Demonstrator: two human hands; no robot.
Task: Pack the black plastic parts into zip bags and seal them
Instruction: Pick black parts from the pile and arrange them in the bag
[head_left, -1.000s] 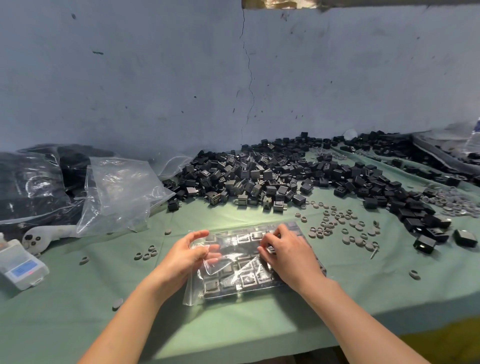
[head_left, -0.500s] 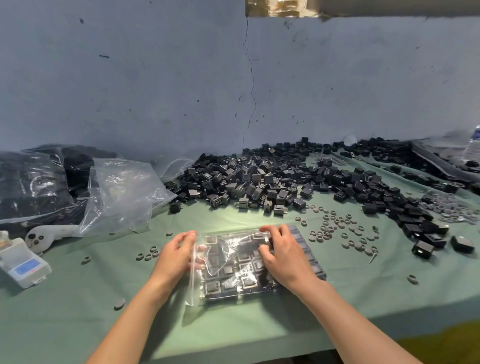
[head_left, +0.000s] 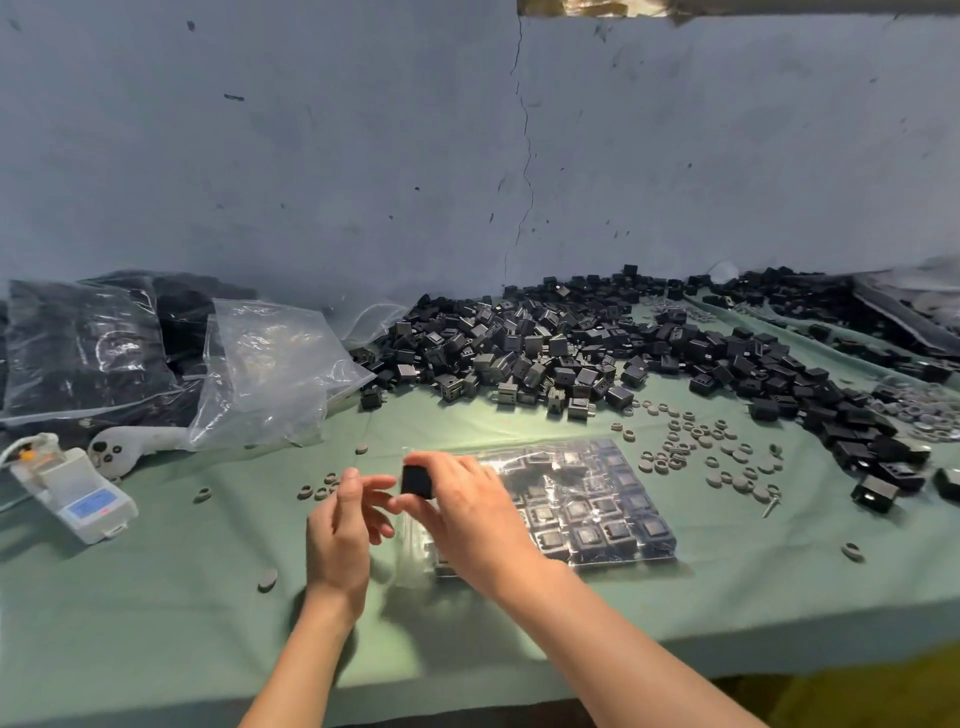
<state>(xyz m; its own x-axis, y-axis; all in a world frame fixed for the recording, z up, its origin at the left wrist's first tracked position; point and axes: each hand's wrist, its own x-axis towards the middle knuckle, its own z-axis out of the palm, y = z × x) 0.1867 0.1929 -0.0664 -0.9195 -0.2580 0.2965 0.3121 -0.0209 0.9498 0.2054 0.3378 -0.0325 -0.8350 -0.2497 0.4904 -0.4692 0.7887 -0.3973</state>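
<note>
While the right hand pinches one black part between thumb and fingertips at the centre of the frame, the left hand hovers just left of it with fingers loosely curved and gripping nothing. Under the right hand and stretching to its right, a clear zip bag lies flat on the green worktop, filled with rows of black parts; its left edge is hidden by the hand. Above it, a big pile of loose black parts runs towards the right edge. Small grey rings are scattered right of the bag. Empty clear bags sit at middle left.
</note>
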